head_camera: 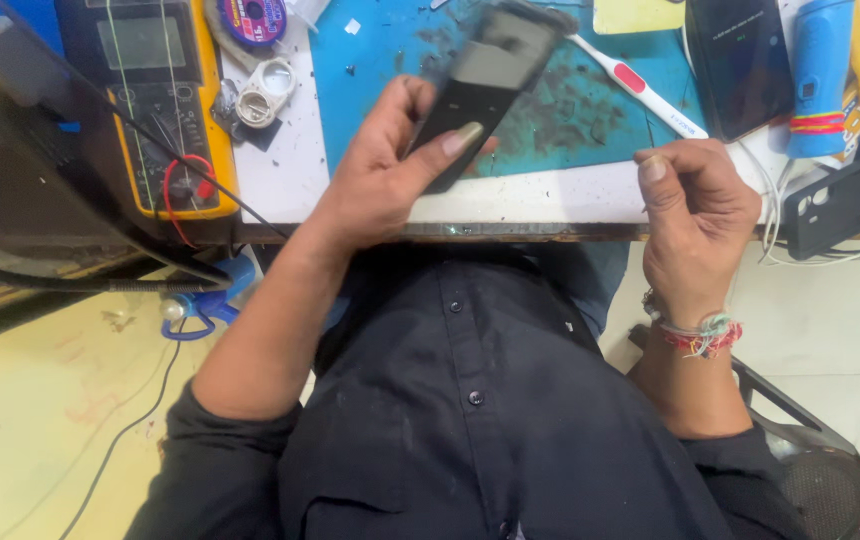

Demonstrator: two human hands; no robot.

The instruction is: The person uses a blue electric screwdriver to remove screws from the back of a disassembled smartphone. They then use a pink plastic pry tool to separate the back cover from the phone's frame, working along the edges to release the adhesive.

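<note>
Phone, dark slab, tilted above blue work mat near table edge, clamped edgewise in left hand; right hand loosely curled, empty; advisable: steady the grip, avoid pressing the glass.

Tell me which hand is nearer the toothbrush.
Right. The right hand sits just below the toothbrush handle's end; the left hand, gripping the dark phone, is farther to its left.
</note>
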